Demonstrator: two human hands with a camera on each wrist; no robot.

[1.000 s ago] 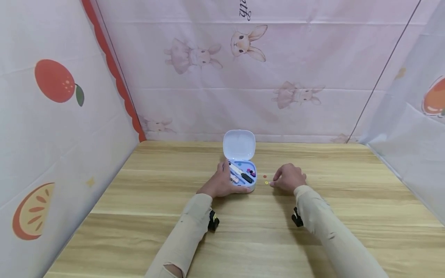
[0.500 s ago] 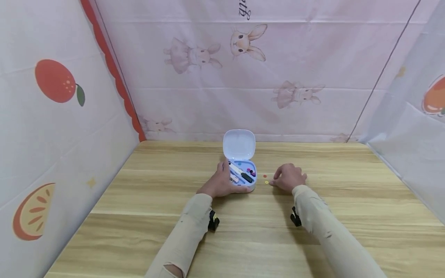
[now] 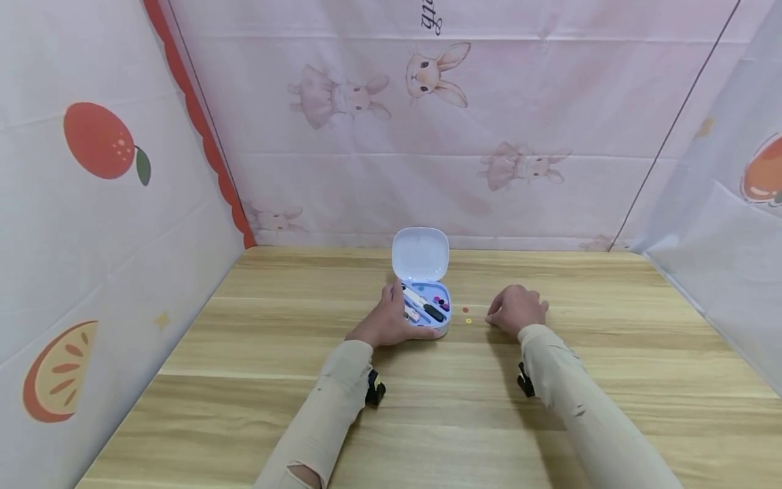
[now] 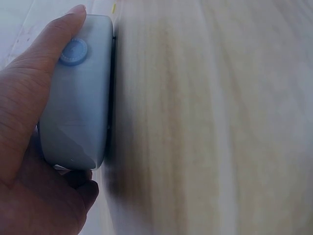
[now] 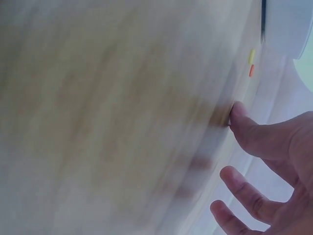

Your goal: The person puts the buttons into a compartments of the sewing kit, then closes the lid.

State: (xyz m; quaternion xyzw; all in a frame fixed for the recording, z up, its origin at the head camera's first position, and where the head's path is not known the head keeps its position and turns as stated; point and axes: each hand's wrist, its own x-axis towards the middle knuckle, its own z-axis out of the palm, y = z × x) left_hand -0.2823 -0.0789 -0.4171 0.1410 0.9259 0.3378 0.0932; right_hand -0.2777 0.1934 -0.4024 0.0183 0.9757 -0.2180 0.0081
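Note:
My left hand [image 3: 386, 322] grips the left side and front of a small pale-blue sewing box [image 3: 444, 326], its lid [image 3: 420, 254] raised. In the left wrist view the thumb lies along the front, beside a round blue catch [image 4: 74, 52]. A white-and-black tool [image 3: 427, 308] lies diagonally inside, with several small coloured buttons [image 3: 441, 302] to its right. To the box's right, a red button [image 3: 466, 310] and a yellow button [image 3: 468, 320] lie on the table. My right hand [image 3: 518, 311] is right of them, thumb and forefinger tips together at the tabletop; I cannot tell whether they pinch anything.
The wood-grain table [image 3: 256, 407] runs back to a pink fabric wall [image 3: 366, 183] printed with rabbits, just behind the lid. Fruit-printed sheets [image 3: 146, 258] stand on both sides. A dark wrist mount [image 3: 375, 388] sits at each cuff.
My right hand has drawn slightly to the right, away from the yellow button, which stays beside the red one. The left hand and the box have not moved.

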